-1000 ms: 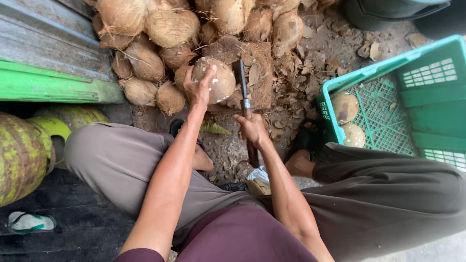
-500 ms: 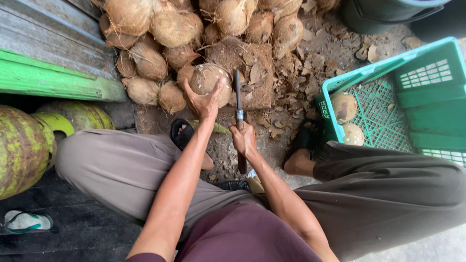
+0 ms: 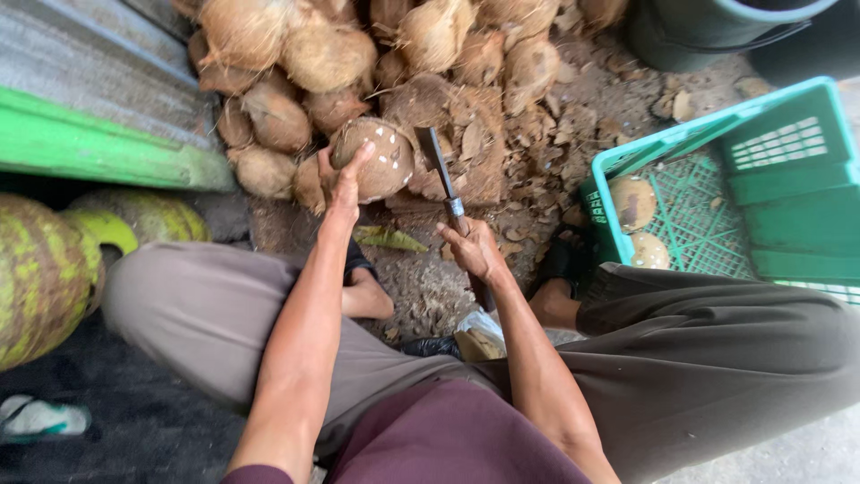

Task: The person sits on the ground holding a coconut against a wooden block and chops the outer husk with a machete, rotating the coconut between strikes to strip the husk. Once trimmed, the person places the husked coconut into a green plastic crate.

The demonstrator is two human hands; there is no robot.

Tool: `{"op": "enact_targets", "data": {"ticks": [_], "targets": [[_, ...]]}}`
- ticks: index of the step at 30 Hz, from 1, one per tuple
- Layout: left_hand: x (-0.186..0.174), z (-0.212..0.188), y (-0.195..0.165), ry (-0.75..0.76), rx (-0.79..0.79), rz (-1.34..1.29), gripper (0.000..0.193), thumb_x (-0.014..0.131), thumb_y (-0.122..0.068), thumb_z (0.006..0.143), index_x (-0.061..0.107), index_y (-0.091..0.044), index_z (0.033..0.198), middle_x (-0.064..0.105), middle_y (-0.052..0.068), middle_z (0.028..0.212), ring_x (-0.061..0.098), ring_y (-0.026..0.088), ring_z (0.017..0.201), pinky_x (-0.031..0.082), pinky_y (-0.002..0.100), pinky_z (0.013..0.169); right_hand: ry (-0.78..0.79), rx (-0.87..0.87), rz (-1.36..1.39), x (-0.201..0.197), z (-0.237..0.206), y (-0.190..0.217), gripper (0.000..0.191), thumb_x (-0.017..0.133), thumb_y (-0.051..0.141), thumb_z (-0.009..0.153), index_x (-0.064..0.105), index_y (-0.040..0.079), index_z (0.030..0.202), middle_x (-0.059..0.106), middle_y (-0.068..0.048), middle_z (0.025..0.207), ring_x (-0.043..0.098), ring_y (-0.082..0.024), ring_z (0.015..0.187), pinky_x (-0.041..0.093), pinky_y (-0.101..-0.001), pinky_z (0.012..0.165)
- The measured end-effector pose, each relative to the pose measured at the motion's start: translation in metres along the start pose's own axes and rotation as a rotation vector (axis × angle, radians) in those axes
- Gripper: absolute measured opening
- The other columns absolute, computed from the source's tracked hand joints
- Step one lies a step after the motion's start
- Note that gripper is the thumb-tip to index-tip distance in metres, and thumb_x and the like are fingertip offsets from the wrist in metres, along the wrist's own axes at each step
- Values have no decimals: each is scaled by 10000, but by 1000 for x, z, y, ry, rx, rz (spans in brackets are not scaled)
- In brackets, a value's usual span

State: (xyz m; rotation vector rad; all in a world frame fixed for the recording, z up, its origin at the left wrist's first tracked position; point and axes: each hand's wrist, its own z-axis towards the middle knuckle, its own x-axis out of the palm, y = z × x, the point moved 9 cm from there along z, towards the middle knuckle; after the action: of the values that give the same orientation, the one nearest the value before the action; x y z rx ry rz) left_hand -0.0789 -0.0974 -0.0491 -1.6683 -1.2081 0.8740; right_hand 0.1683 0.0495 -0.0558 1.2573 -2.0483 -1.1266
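Note:
My left hand (image 3: pixel 341 177) grips a brown husked coconut (image 3: pixel 378 158) with pale chipped spots, holding it on a wooden chopping block (image 3: pixel 466 134). My right hand (image 3: pixel 475 251) is closed around the handle of a heavy dark cleaver (image 3: pixel 437 161). Its blade points away from me and its tip sits just right of the coconut, close to its side. I sit with knees apart, the block between my feet.
A pile of husked coconuts (image 3: pixel 313 54) lies behind the block. A green plastic crate (image 3: pixel 761 179) at right holds two peeled coconuts (image 3: pixel 632 202). Shell chips (image 3: pixel 537 188) litter the ground. Green unhusked coconuts (image 3: pixel 40 278) sit at left under a green ledge (image 3: pixel 98 148). A dark bucket (image 3: pixel 708 31) stands at the back.
The cleaver has come closer to the coconut's right side. My left hand has turned the coconut slightly, showing more chipped spots.

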Motion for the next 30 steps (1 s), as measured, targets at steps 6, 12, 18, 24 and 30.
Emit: {"op": "enact_targets", "data": {"ticks": [6, 12, 18, 24, 30], "targets": [[48, -8, -9, 227, 34, 236, 1075, 860, -600, 536, 472, -120, 1417, 567, 185, 1337, 600, 321, 1224, 512, 563, 1001, -171, -96, 31, -39, -16, 39, 396, 686, 360, 957, 547, 60, 739, 526, -2, 587, 467, -98, 464, 380, -305, 411], [62, 10, -22, -75, 214, 364, 610, 664, -603, 848, 681, -136, 1240, 720, 80, 1167, 675, 246, 1092, 515, 484, 951, -293, -194, -249, -46, -37, 70, 397, 694, 366, 956, 615, 32, 756, 595, -41, 603, 536, -136, 522, 451, -338, 498], [59, 24, 4, -243, 15, 511, 534, 353, -507, 1001, 753, -183, 1143, 739, 76, 1134, 695, 269, 1002, 521, 452, 891, -302, -271, -476, -29, -47, 90, 334, 699, 360, 951, 661, 40, 862, 622, -140, 587, 616, -261, 517, 500, -445, 559], [51, 23, 26, -376, -63, 51, 537, 342, -490, 976, 780, -210, 1111, 756, 46, 1242, 712, 231, 1106, 501, 420, 966, -278, -292, -639, -23, -51, 94, 366, 700, 352, 960, 599, 36, 805, 624, -190, 590, 637, -342, 515, 508, -475, 552], [57, 13, 17, -426, -82, 174, 493, 372, -477, 993, 772, -203, 1086, 787, 50, 1084, 733, 219, 934, 524, 440, 847, -321, -319, -655, -27, -41, 77, 328, 696, 324, 971, 664, 22, 849, 618, -203, 595, 622, -308, 521, 503, -457, 555]]}}
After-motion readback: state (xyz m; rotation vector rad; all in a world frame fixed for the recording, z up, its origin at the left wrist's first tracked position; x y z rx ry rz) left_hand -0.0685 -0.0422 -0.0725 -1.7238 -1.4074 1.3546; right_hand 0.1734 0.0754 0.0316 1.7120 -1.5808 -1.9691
